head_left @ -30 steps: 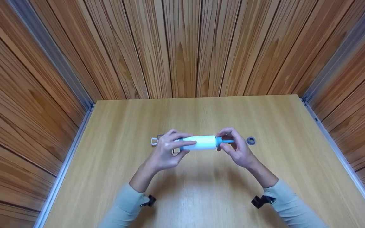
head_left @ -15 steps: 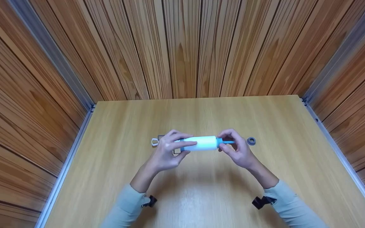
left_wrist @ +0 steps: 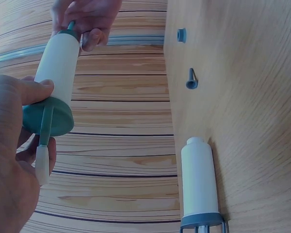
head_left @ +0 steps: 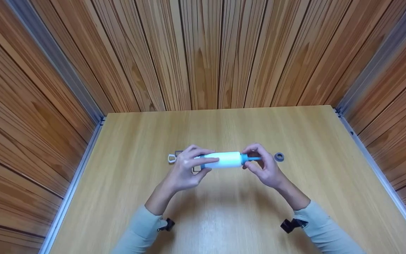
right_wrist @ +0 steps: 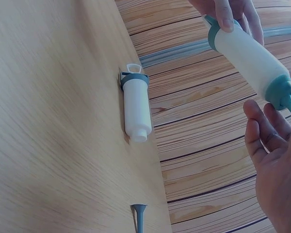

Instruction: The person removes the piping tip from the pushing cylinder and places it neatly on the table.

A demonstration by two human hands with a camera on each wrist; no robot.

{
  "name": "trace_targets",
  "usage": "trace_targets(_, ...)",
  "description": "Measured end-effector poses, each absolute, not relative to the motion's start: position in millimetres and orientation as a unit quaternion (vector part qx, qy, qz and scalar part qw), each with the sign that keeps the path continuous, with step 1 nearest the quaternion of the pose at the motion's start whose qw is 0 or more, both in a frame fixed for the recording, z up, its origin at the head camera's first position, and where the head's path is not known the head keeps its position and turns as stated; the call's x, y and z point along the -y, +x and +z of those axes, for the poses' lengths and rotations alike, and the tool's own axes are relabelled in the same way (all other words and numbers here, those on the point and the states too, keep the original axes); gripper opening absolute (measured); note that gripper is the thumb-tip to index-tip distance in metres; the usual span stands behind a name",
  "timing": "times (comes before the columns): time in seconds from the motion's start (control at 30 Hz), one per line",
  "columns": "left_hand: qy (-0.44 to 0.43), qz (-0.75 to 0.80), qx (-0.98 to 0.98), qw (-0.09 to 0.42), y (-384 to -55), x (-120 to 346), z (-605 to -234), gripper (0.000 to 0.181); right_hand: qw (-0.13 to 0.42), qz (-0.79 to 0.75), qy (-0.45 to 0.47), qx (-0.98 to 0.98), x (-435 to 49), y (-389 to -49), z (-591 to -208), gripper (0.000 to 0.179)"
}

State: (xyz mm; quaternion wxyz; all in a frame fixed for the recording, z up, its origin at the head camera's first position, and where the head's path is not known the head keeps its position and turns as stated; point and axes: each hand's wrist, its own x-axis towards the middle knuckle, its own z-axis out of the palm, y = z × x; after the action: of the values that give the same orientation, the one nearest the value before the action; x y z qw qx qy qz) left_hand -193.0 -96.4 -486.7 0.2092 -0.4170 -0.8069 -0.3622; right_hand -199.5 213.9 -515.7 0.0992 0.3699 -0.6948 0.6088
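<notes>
The tube point(right_wrist: 250, 57) looks smooth matt plastic, the table point(head_left: 203, 130) grained wood, the sleeves point(head_left: 139, 225) cloth.

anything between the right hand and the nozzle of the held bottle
Nothing visible: the right hand is right at the nozzle end of the held bottle, and the left hand grips the other end. The second bottle, funnel-shaped piece and small ring lie aside on the table.

This looks like a boxed-in work booth. Plank panels point(head_left: 203, 53) fill the frame's top and sides, metal rails point(head_left: 56, 60) run through its upper corners, and a wood-grain counter point(head_left: 136, 135) spans the lower middle.
</notes>
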Motion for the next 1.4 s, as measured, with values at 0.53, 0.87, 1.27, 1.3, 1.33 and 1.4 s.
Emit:
trace_targets(0.53, -0.430, -0.359, 0.794, 0.236, -192.7, 96.4, -487.0, 0.040, 0.097, 0.600, 0.340, 0.718, -212.7, -197.3, -514.8, 0.026)
trace_targets(0.87, -0.434, -0.356, 0.794, 0.233, -194.0, 97.6, -487.2, 0.039, 0.100, 0.611, 0.393, 0.680, -214.2, -201.6, -516.3, 0.035)
trace_targets(1.27, -0.424, -0.361, 0.800, 0.224, -192.5, 98.3, -485.9, 0.037, 0.078, 0.607, 0.338, 0.715, -213.8, -197.8, -514.4, 0.025)
trace_targets(1.3, -0.423, -0.361, 0.801, 0.223, -192.6, 98.5, -486.2, 0.038, 0.078, 0.605, 0.335, 0.718, -213.6, -197.7, -514.2, 0.025)
trace_targets(1.33, -0.422, -0.361, 0.801, 0.224, -192.6, 98.5, -486.5, 0.038, 0.077, 0.605, 0.332, 0.720, -213.4, -197.7, -514.1, 0.024)
trace_targets(1.4, -0.422, -0.360, 0.800, 0.227, -192.7, 98.3, -486.9, 0.038, 0.079, 0.605, 0.330, 0.720, -213.0, -197.9, -514.0, 0.024)
